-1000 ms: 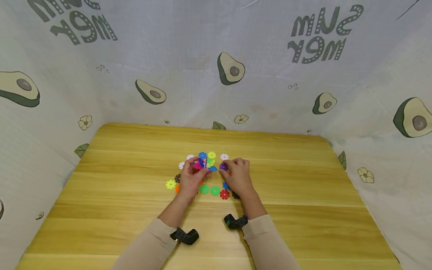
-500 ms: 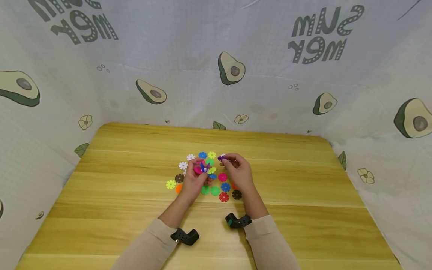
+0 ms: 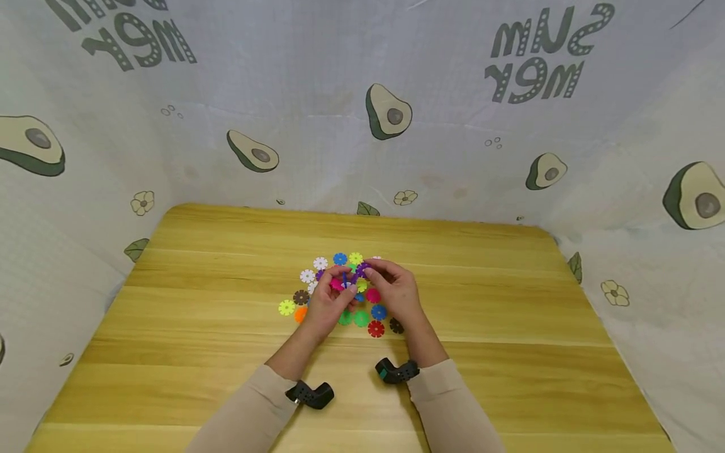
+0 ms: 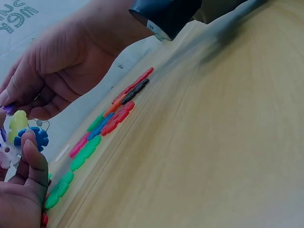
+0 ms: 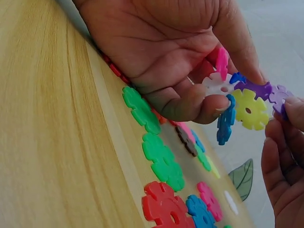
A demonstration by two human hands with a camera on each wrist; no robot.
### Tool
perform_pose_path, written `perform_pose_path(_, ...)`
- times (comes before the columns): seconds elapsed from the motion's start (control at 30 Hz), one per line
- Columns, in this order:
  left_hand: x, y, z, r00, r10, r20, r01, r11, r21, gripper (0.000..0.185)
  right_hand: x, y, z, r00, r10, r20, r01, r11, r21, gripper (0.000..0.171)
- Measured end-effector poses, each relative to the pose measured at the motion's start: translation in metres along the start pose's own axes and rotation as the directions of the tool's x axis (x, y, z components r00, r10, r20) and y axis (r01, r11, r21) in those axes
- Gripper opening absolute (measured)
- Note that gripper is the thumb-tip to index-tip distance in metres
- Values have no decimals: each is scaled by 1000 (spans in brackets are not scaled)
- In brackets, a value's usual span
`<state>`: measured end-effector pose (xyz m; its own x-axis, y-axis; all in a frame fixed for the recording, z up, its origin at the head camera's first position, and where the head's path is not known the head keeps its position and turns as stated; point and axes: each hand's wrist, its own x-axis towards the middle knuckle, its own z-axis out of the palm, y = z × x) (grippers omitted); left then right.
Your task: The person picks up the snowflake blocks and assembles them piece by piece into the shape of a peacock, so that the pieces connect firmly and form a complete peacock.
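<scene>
My left hand [image 3: 327, 307] grips a small cluster of notched, flower-shaped interlocking discs above the table. The right wrist view shows a white disc [image 5: 216, 83] in it, with a pink disc [image 5: 222, 61], a blue disc [image 5: 225, 121], a yellow disc [image 5: 251, 109] and a purple disc [image 5: 254, 89] slotted round it. Between thumb and fingertips, my right hand [image 3: 398, 294] pinches a loose-looking purple disc [image 5: 279, 96] right at the cluster's purple side. Fingers hide part of the cluster in the head view.
Several discs lie flat on the wooden table [image 3: 498, 314] round the hands: a red disc [image 3: 376, 328], a black disc [image 3: 396, 325], a green disc [image 3: 361, 319], a lime disc [image 3: 287, 307], a white disc [image 3: 320, 263]. A printed cloth [image 3: 317, 94] hangs behind.
The right hand has lifted the purple disc from the table and brought it leftward to the cluster. The left hand has stayed nearly in place, turning the cluster slightly.
</scene>
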<state>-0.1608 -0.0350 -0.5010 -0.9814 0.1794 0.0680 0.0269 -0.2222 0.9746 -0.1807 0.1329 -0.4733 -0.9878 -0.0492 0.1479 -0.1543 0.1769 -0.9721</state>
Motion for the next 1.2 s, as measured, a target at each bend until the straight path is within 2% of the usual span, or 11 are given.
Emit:
perform_pose_path(0.23, 0, 0, 0, 1000, -31, 4, 31, 998, 51, 40, -1, -1, 0, 998, -42, 42, 45, 997, -70, 25)
perform_pose_path(0.63, 0, 0, -1, 998, -65, 16, 64, 995, 81, 39, -1, -1, 3, 1000, 18, 19, -16, 991, -135, 21)
perform_pose_path(0.93, -1, 1, -3, 996, -83, 11, 82, 993, 87, 38, 2, -1, 2, 997, 26, 74, -10, 979, -202, 20)
perform_pose_path(1.07, 0, 0, -2, 998, -70, 10, 69, 995, 66, 38, 2, 0, -2, 994, 59, 96, -39, 979, -203, 24)
perform_pose_path(1.13, 0, -1, -1, 999, -53, 10, 53, 998, 32, 39, 2, 1, -6, 991, 92, 93, -71, 976, -205, 27)
perform_pose_path(1.2, 1, -1, -1, 999, -42, 2, 42, 999, -13, 41, 2, 1, -11, 988, 129, 87, -104, 963, -248, 30)
